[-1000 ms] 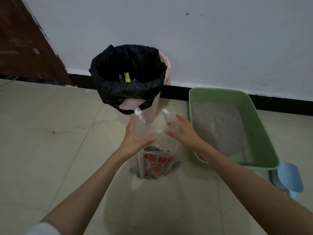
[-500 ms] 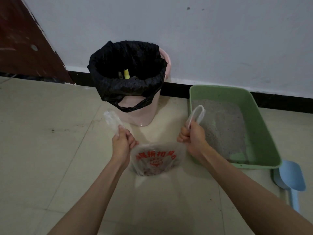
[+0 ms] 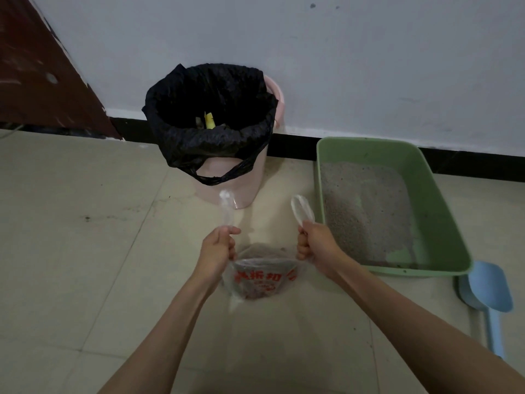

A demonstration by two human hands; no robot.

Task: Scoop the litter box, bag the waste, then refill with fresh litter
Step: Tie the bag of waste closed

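Note:
A clear plastic bag [image 3: 262,275] with red print holds dark clumped waste and hangs over the floor between my hands. My left hand [image 3: 217,248] grips the bag's left handle, whose loop sticks up above my fist. My right hand [image 3: 314,245] grips the right handle in the same way. The green litter box [image 3: 443,211] sits to the right against the wall, with grey litter covering most of its bottom and a bare patch at the near end. A blue scoop [image 3: 488,294] lies on the floor beside the box's near right corner.
A pink bin [image 3: 227,189] lined with a black bag [image 3: 210,126] stands against the white wall just beyond my hands, with some rubbish inside. A dark brown door [image 3: 37,75] is at the far left. Beige floor tiles spread to the left and towards me.
My hands went from spreading the bag's mouth to gripping both handles. They have since drawn a little closer together, with the handle loops now standing upright.

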